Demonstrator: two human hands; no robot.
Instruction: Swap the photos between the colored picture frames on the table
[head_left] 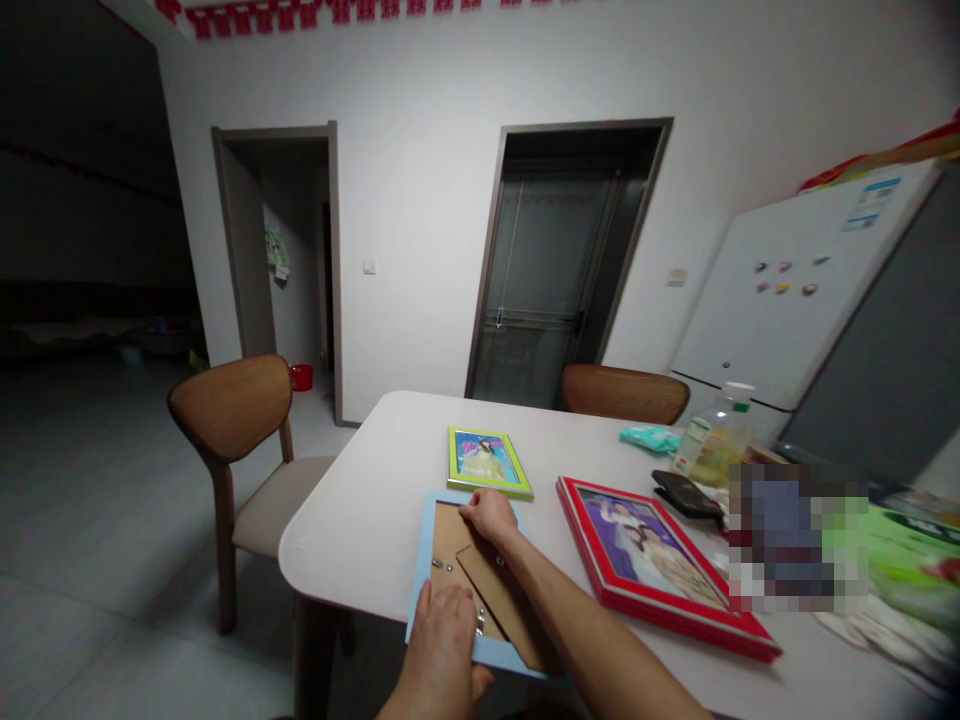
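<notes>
A light blue picture frame [425,545] lies back side up at the near table edge, its brown backing board [448,532] and small metal clips showing. My left hand [448,625] grips the frame's lower left side, fingers on the board and thumb near the bottom border. My right hand [491,515] has its fingers bent together at the top edge of the backing; what they pinch, if anything, is hidden. Just beyond is a green frame [487,462] with a picture of a figure in a pale dress. A stack of red frames [660,560] sits to the right.
On the white table [360,510] at the right are a bottle [712,440], a black object [686,494], a teal packet [651,438] and a green package [900,560]. Wooden chairs stand at the left [236,410] and far side [626,393]. A fridge [795,290] is behind.
</notes>
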